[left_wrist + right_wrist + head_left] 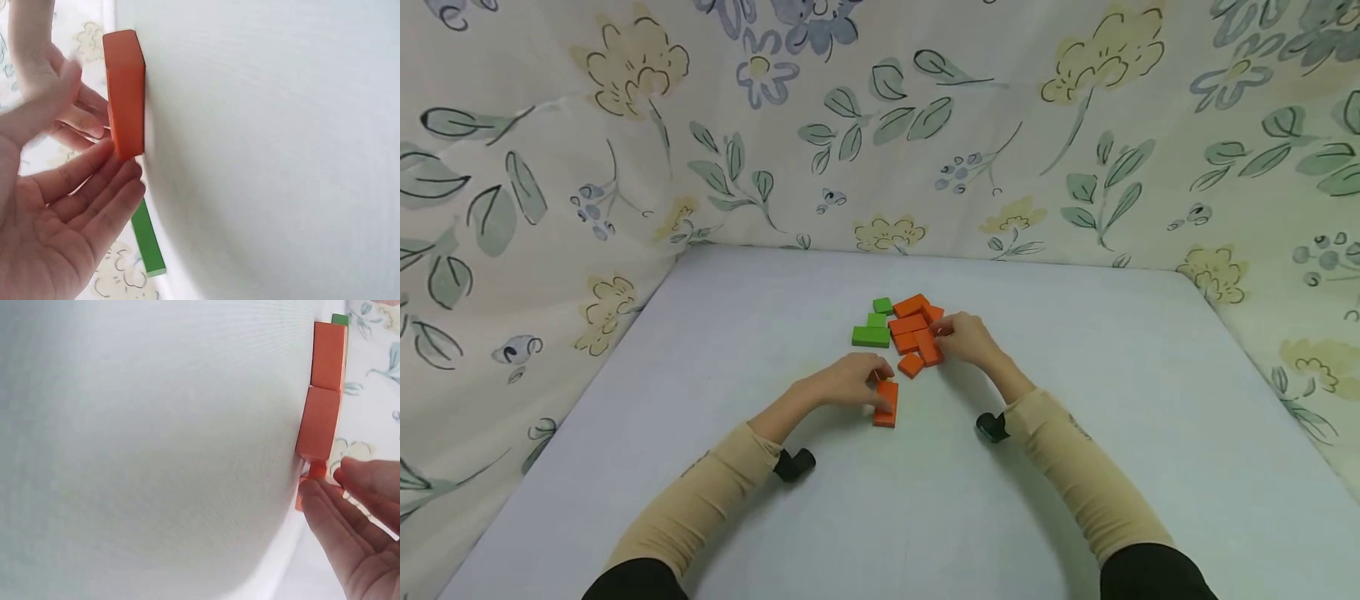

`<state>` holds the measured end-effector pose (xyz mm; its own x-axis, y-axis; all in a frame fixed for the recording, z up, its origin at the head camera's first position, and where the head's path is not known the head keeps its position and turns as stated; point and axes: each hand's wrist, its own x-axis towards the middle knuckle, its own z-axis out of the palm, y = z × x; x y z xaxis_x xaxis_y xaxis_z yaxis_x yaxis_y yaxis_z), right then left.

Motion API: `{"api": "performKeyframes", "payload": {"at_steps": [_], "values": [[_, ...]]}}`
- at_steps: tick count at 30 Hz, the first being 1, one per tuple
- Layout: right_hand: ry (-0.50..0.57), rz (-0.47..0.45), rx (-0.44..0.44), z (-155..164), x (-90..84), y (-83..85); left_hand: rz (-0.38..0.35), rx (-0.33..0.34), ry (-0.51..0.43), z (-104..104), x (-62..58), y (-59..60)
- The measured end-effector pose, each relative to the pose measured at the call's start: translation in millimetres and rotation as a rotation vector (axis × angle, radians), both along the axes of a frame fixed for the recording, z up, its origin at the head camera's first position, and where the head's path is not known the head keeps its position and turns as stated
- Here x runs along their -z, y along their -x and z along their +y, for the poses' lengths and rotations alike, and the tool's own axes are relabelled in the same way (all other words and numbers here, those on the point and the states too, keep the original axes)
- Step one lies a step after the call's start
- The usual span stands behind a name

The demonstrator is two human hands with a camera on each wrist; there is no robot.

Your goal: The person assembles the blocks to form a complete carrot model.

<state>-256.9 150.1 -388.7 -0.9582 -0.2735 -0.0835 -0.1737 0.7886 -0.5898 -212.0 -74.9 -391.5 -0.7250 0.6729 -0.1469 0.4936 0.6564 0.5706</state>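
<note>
My left hand [848, 382] is at a single orange block [889, 419] lying on the near side of the others. Its fingers [103, 203] are fairly straight, with the tips at the block's end, while the thumb stands apart from them. My right hand [967, 339] is at the right edge of a cluster of orange blocks [909, 324], its fingertips pinching an orange block [301, 501] that they partly hide. A small orange block [911, 365] lies tilted at the cluster's near side. Several green blocks [870, 337] adjoin the cluster on the left.
The blocks lie on a white-covered table [737, 333]. Behind and beside it hangs a floral cloth [880, 125]. Black devices sit at both wrists, one below the left sleeve [722, 475] and one beside the right sleeve [1082, 475].
</note>
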Motion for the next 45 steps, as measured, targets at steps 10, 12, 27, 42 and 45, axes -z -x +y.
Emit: {"api": "performKeyframes", "payload": {"at_steps": [10, 12, 27, 42, 45], "values": [[-0.050, 0.027, 0.081, -12, 3.9, 3.9, -0.129, -0.119, -0.134, -3, 6.8, 9.6], [-0.050, 0.039, 0.079, -12, 3.8, 3.5, -0.144, -0.126, -0.142, -3, 6.9, 9.8], [-0.060, -0.082, -0.006, 4, -2.3, -11.8, -0.139, -0.135, -0.142, 0, 5.8, 6.4], [-0.102, -0.141, -0.235, 18, -11.0, -31.9, -0.160, -0.161, -0.144, 7, 7.2, 9.7], [-0.110, -0.112, -0.230, 18, -9.9, -34.6, -0.161, -0.171, -0.142, 10, 6.5, 9.1]]}}
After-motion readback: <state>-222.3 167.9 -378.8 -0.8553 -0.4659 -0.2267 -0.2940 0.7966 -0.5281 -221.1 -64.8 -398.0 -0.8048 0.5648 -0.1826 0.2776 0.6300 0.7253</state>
